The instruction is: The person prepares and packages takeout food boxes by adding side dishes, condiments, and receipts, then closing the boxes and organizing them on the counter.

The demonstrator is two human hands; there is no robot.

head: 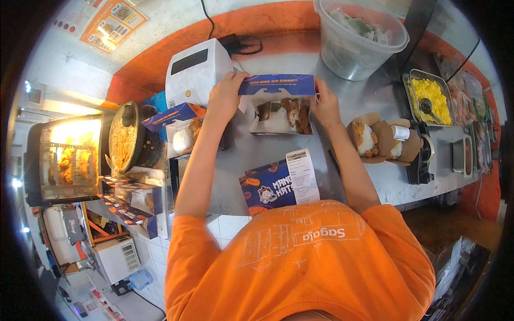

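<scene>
A printed cardboard food box (277, 85) stands on the steel counter in front of me, its blue top panel raised and its window side facing me. Fried chicken and a white wrapped portion show inside. My left hand (229, 91) grips the top panel's left end, and my right hand (327, 103) holds its right end; some fingertips are hidden behind the cardboard. Nearer to me lies another blue printed box (263, 188), with a printed paper receipt (301, 176) on it. Left of my left forearm is a similar box (182, 134) containing food.
A white label printer (198, 70) stands behind my left hand. A clear plastic bucket (357, 48) is at the back. To the right are brown paper food containers (395, 154), a tape dispenser (417, 172) and a tray of yellow food (411, 102). Leftward are a round pan (138, 138) and lit display cabinet (66, 196).
</scene>
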